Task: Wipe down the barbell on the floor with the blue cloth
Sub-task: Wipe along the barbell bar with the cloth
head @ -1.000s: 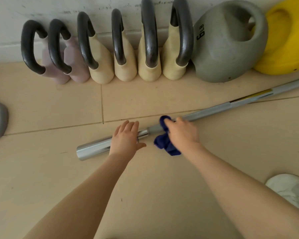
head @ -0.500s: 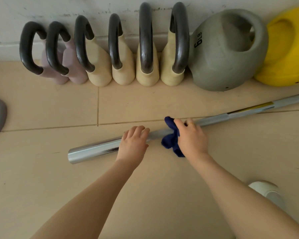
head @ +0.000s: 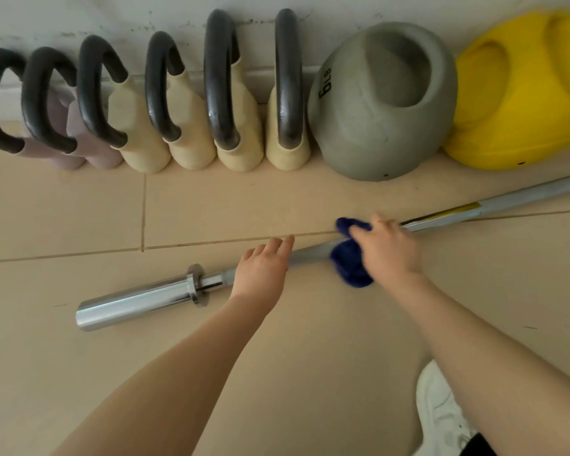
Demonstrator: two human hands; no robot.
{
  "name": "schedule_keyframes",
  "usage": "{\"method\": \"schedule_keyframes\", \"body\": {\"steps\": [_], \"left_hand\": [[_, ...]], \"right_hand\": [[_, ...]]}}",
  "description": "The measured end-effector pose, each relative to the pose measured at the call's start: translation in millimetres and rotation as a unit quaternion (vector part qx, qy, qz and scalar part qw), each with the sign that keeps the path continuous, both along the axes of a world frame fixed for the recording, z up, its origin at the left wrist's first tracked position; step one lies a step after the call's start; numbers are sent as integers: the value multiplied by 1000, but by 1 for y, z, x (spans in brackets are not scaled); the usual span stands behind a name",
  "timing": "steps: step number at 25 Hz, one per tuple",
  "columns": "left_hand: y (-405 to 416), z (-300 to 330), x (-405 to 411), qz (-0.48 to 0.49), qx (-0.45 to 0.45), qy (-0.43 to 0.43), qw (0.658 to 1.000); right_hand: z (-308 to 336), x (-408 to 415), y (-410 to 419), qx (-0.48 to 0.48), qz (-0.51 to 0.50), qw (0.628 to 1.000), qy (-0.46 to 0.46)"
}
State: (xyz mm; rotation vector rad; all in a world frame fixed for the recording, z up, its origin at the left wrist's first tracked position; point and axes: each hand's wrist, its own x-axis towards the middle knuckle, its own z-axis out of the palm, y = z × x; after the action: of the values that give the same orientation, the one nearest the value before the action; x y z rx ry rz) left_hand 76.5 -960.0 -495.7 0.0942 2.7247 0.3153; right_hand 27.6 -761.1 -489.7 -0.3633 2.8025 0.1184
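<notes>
— Where's the bar?

— The bar (head: 313,253) lies on the floor (head: 79,209), running from near left to far right. The right hand (head: 387,246) is clamped on the cloth (head: 349,268), which wraps the shaft; the left hand (head: 262,273) rests flat on it just left of that, fingers loose.

— What could go wrong?

— The bar is round — with only a flat palm steadying it, a hard wipe might roll it toward the kettlebells (head: 382,103). The cloth could also bunch and skip patches.

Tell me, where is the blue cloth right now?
In the head view, right of centre, the blue cloth is wrapped over the barbell shaft under the right hand, just right of the left hand.
</notes>
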Motion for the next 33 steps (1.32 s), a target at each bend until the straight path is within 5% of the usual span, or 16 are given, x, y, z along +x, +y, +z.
{"method": "schedule_keyframes", "body": {"steps": [2,4,6,8,10,13,15,17,21,24,27,28,31,33], "left_hand": [[1,1,-3,2,-22,-28,999],[1,2,-3,0,-38,-45,998],[3,4,-3,4,-36,-54,998],[3,4,-5,7,-28,-55,998],[0,2,-6,14,-14,-58,998],[-7,-1,-10,18,8,-62,998],[-10,-2,-14,20,18,-64,998],[-10,-1,-15,19,20,-65,997],[-11,0,-16,20,24,-75,997],[-11,-1,-17,28,25,-91,995],[-10,-5,-6,54,60,-57,995],[-11,-4,-4,63,89,-58,992],[-26,6,-2,78,209,-130,966],[-49,13,0,85,210,-134,965]], "right_hand": [[0,-10,50,34,-141,989,29],[-5,-10,62,-55,-318,945,48],[-18,-8,38,-211,-508,833,61],[-27,4,-4,-374,-649,660,52],[-31,31,-54,-460,-688,560,-34],[-17,45,-67,-528,-666,503,-155],[-12,25,-34,-592,-688,407,-105],[-15,13,-16,-604,-712,350,-72],[-30,50,-83,-587,-673,409,-188],[-30,50,-92,-576,-681,394,-222],[-23,31,-63,-634,-699,292,-152],[-22,35,-66,-629,-703,295,-155],[-26,69,-124,-572,-670,389,-270],[-14,86,-159,-567,-648,379,-340]]}}
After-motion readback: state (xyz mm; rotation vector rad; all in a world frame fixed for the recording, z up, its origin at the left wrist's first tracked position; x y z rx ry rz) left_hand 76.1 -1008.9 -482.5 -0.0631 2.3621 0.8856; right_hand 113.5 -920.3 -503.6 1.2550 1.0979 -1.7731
